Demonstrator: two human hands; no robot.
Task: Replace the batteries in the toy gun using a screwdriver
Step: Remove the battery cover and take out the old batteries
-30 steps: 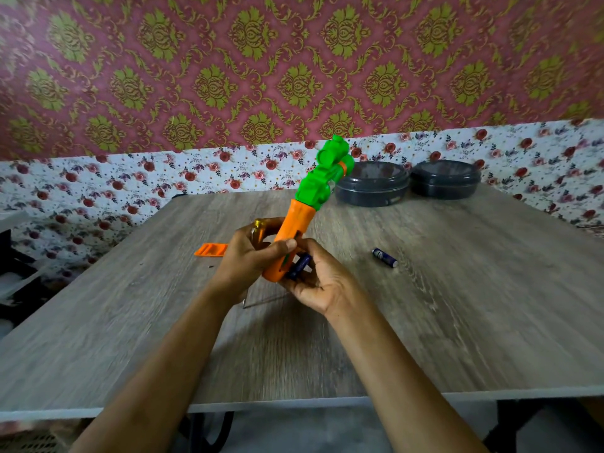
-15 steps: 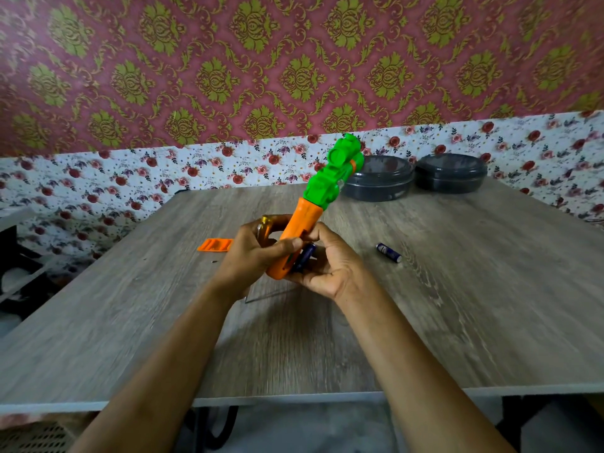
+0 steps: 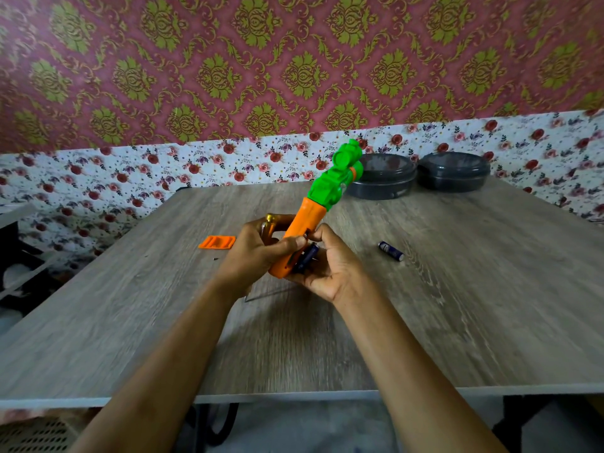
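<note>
- Holding the toy gun over the middle of the tabletop, as the head view shows, you have it tilted. Its green barrel points up and away toward the far edge, and its orange grip sits low between your hands.
- Your left hand is wrapped round the orange grip from the left, thumb across its face. A gold-capped tool, likely the screwdriver, seems tucked in the same hand.
- Your right hand cups the grip from the right, fingers curled. It pinches a dark battery that lies in the open compartment, roughly along the grip's long axis.
- That battery looks only partly seated. The coming push should run along that axis, and your right hand is the nearer one for it.
- A second battery lies loose on the tabletop to the right of your right hand, near it but apart.
- The orange cover lies flat to the left of your left hand.
- Two dark round tins stand at the far edge.
</note>
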